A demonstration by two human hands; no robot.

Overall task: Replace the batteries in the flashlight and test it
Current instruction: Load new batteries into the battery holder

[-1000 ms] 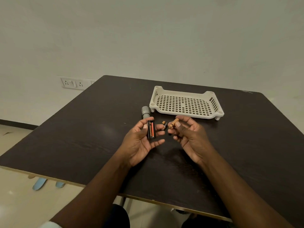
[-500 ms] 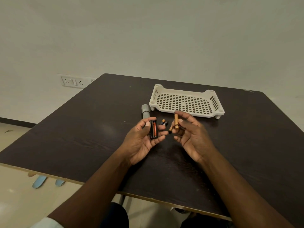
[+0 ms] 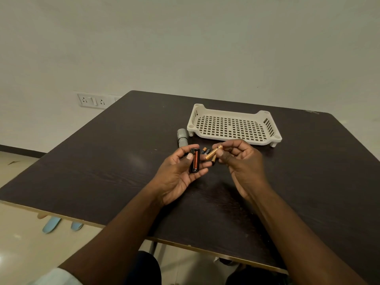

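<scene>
The left hand (image 3: 181,171) lay palm up above the dark table (image 3: 102,171), its thumb and curled fingers wrapped round a black battery holder (image 3: 195,160). One copper-coloured cell showed in the holder's open side, running lengthwise. Just to the right, the right hand (image 3: 238,159) pinched a gold battery (image 3: 213,152) between thumb and fingertips; the battery was tilted, its lower end pointing toward the holder but not touching it. A second battery seemed to sit lower in the same hand, though the fingers hid most of it.

Between and behind the two hands, a few loose batteries (image 3: 206,150) lay on the tabletop, too small to count with certainty. The grey flashlight (image 3: 182,137) rested on the table beyond the left hand, lying on its side, just beside the near left corner of a white plastic tray (image 3: 234,125) with a perforated floor. The tray stood on short feet toward the far side of the table. A wall socket (image 3: 93,100) was visible on the wall to the left.
</scene>
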